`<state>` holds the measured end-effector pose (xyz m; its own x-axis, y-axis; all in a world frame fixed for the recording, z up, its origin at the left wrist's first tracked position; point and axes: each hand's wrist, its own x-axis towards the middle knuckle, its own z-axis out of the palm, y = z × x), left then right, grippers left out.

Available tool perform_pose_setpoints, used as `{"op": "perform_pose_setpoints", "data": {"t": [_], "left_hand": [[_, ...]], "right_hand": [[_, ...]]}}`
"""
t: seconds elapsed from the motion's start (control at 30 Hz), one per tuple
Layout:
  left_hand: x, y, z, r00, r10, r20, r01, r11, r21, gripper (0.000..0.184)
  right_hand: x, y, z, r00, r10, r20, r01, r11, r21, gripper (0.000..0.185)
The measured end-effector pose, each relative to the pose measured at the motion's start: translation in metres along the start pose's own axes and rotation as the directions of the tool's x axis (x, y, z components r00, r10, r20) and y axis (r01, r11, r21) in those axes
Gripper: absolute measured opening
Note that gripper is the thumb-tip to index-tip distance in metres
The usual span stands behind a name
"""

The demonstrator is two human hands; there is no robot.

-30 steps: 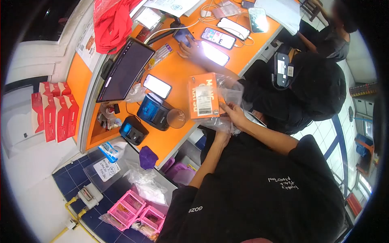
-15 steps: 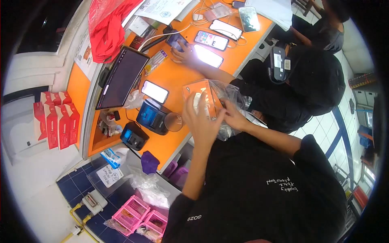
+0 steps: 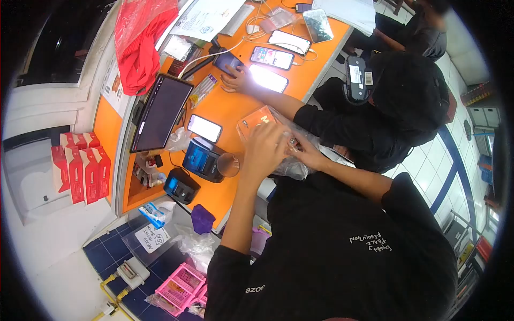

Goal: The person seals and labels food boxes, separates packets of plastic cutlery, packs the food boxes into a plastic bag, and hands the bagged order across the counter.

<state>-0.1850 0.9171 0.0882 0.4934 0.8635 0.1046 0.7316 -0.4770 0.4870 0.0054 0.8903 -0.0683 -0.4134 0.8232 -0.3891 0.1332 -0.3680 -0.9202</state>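
Note:
An orange box [image 3: 250, 122] with white lettering stands at the edge of the orange desk, partly wrapped in a clear plastic bag [image 3: 293, 168]. My left hand [image 3: 265, 152] lies over the box's near side, its fingers bent in and closed on it, covering much of its face. Close beside it, my right hand [image 3: 309, 155] has its fingers pinched at the box's open-looking end, where the clear plastic gathers. What lies between the fingertips is partly hidden.
A co-worker in black [image 3: 369, 123] sits to the right, one hand [image 3: 234, 80] touching a phone. Several phones lie along the desk [image 3: 227, 101]. A monitor [image 3: 160, 113], blue-and-black printer [image 3: 202, 160], plastic cup [image 3: 228, 165] and pink baskets [image 3: 180, 289] are on the left.
My left hand has gone from spread fingers across the box to bent, closed fingers near its top. My right hand stays close to the same end. The view has shifted slightly.

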Motion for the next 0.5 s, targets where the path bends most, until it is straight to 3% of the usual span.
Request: {"op": "perform_pose_setpoints", "data": {"t": [0.03,0.07,0.1,0.23,0.3,0.37,0.43,0.47,0.5], "left_hand": [[0.001,0.003,-0.012,0.989,-0.107,-0.105,0.089,0.983,-0.158,0.021],[0.002,0.004,-0.021,0.955,-0.226,-0.190,0.157,0.934,-0.320,0.020],[0.004,0.000,-0.025,0.956,-0.223,-0.192,0.154,0.935,-0.318,0.020],[0.008,-0.005,-0.036,0.930,-0.285,-0.231,0.194,0.917,-0.348,0.021],[0.005,0.001,-0.043,0.927,-0.318,-0.198,0.230,0.900,-0.372,0.024],[0.005,0.008,-0.056,0.894,-0.426,-0.138,0.288,0.782,-0.553,0.027],[0.005,0.009,-0.064,0.877,-0.464,-0.124,0.316,0.752,-0.578,0.025],[0.005,0.010,-0.068,0.858,-0.500,-0.115,0.342,0.725,-0.598,0.024],[0.004,0.013,-0.074,0.856,-0.506,-0.102,0.353,0.719,-0.599,0.024]], "right_hand": [[0.000,0.000,0.001,1.000,0.000,0.000,0.000,1.000,0.002,0.083],[0.000,-0.001,0.002,0.994,-0.097,-0.054,0.096,0.995,-0.031,0.085],[0.001,-0.002,0.002,0.975,-0.198,-0.103,0.191,0.979,-0.073,0.087],[-0.006,-0.028,0.012,0.926,-0.355,-0.129,0.354,0.935,-0.035,0.084],[0.001,-0.017,0.010,0.993,-0.107,-0.052,0.112,0.986,0.125,0.083],[0.005,-0.021,0.008,0.995,-0.076,-0.066,0.085,0.986,0.147,0.080],[0.012,-0.010,0.006,0.996,-0.039,-0.076,0.052,0.984,0.171,0.078],[0.023,0.006,0.007,0.976,-0.160,-0.148,0.143,0.983,-0.119,0.075],[0.021,0.004,0.011,0.941,-0.288,-0.178,0.198,0.895,-0.400,0.073]]}}
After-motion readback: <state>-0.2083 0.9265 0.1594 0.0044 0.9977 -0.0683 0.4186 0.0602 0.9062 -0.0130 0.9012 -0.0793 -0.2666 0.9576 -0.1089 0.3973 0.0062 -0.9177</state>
